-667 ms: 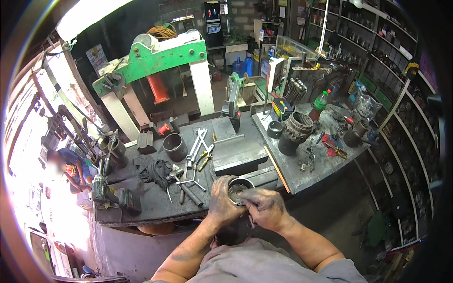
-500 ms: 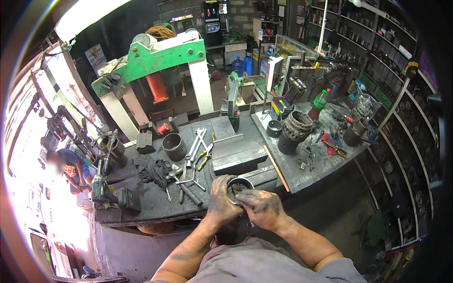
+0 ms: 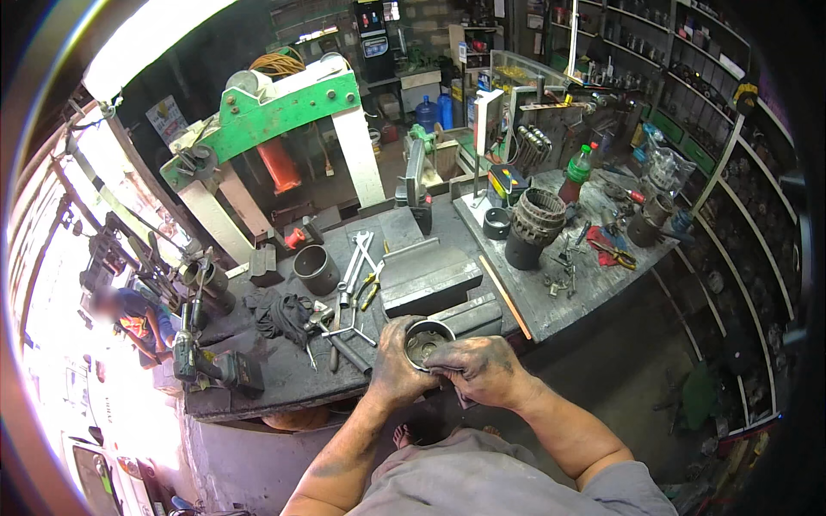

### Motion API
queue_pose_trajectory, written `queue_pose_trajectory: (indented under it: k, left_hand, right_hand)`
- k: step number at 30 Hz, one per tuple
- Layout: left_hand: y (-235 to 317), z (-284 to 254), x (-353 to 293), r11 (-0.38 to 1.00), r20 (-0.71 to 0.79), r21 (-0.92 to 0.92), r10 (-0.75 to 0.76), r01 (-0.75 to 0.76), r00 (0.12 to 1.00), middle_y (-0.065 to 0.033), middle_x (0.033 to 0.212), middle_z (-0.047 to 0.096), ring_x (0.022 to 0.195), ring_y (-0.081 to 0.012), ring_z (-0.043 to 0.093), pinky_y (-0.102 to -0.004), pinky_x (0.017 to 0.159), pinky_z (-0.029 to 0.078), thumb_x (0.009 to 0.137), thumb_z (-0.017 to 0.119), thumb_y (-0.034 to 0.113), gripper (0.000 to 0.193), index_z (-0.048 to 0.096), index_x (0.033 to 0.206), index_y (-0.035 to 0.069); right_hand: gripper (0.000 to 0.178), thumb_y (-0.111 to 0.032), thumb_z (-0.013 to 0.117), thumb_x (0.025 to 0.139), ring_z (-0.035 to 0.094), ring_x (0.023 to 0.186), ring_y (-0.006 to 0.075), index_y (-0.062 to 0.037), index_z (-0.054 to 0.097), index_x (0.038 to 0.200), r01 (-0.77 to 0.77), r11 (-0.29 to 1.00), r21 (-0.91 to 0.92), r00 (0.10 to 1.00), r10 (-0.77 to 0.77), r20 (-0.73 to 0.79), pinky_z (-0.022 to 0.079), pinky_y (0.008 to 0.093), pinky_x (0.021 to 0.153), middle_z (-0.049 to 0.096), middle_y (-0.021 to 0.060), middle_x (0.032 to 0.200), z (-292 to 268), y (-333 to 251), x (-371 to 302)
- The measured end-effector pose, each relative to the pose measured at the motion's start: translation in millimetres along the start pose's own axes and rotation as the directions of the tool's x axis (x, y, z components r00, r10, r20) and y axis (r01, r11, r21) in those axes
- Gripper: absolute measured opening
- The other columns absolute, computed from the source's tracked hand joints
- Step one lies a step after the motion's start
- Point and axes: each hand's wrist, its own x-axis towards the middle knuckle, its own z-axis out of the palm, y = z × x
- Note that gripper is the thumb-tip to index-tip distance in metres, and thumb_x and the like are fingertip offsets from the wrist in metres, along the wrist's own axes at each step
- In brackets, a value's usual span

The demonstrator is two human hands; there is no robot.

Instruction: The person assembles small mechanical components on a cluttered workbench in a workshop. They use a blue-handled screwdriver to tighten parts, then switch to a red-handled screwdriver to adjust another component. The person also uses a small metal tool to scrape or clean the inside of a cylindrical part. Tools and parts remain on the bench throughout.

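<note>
A round metal cup-shaped part (image 3: 423, 342) with a bright rim sits in my hands in front of the bench edge, its opening tilted up toward me. My left hand (image 3: 397, 368) wraps round its left side, dark with grease. On the lower right of the rim, my right hand (image 3: 483, 370) has its fingers curled with the thumb close in; whether it also pinches something small is hidden. Just beyond the part stands a heavy bench vise (image 3: 434, 282). Combination wrenches (image 3: 354, 268), yellow-handled pliers (image 3: 372, 292), a hammer (image 3: 320, 316) and a dark rag (image 3: 277, 313) lie left of it.
A cordless impact wrench (image 3: 215, 365) lies at the bench's left end, near a metal sleeve (image 3: 316, 270). On the right table stand a toothed drum (image 3: 535, 225) and a bottle (image 3: 578, 176). A green-and-white press frame (image 3: 275, 120) rises behind. Another person (image 3: 138, 318) is far left.
My right fingers have moved from over the part's opening to its lower right rim, showing more of the inside. The view has shifted slightly.
</note>
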Motion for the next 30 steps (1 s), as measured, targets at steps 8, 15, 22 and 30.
queue_pose_trajectory:
  k: [8, 15, 22, 30]
  left_hand:
    - [3.9, -1.9, -0.4, 1.000, 0.004, 0.018, 0.018, -0.018, 1.000, -0.0223, 0.135, 0.067, 0.134, -0.0434, 0.062, -0.0535, 0.119, 0.047, 0.059, 0.101, 0.030, 0.091, 0.065, 0.137, 0.003]
    - [7.0, -5.4, 2.1, 1.000, 0.028, -0.024, -0.011, 0.011, 1.000, -0.0207, 0.136, 0.067, 0.135, -0.0427, 0.061, -0.0533, 0.119, 0.047, 0.061, 0.101, 0.031, 0.088, 0.066, 0.137, 0.005]
    - [6.8, -7.4, 1.8, 1.000, 0.039, 0.010, 0.024, -0.024, 0.999, -0.0199, 0.138, 0.067, 0.136, -0.0417, 0.061, -0.0524, 0.120, 0.047, 0.060, 0.102, 0.032, 0.090, 0.066, 0.138, 0.005]
    - [-1.7, -5.7, 0.9, 0.999, 0.046, 0.002, 0.042, -0.042, 0.998, -0.0207, 0.141, 0.065, 0.140, -0.0419, 0.059, -0.0523, 0.123, 0.045, 0.060, 0.103, 0.033, 0.096, 0.063, 0.142, 0.003]
  right_hand:
    - [0.024, -0.013, 0.079, 0.093, 0.081, 0.100, 0.0303, -0.0168, 0.084, 0.117, 0.016, 1.000, -0.009, 0.997, -0.017, -0.076, 0.066, 0.0430, 0.087, 0.084, 0.0081, 0.111, 0.2, 0.9, 1.9]
    - [0.023, -0.013, 0.079, 0.093, 0.081, 0.098, 0.0309, -0.0159, 0.083, 0.116, 0.032, 0.999, -0.003, 0.995, -0.032, -0.090, 0.066, 0.0431, 0.085, 0.084, 0.0082, 0.108, -1.2, 2.3, 4.8]
    - [0.022, -0.012, 0.081, 0.093, 0.082, 0.099, 0.0303, -0.0166, 0.084, 0.114, 0.034, 0.999, 0.011, 0.997, -0.033, -0.074, 0.066, 0.0425, 0.086, 0.084, 0.0081, 0.111, -3.5, 2.4, 5.6]
    - [0.027, -0.009, 0.083, 0.091, 0.082, 0.100, 0.0301, -0.0165, 0.085, 0.117, 0.004, 0.998, -0.056, 0.997, -0.009, -0.077, 0.066, 0.0416, 0.087, 0.085, 0.0074, 0.114, -8.1, 1.2, 8.0]
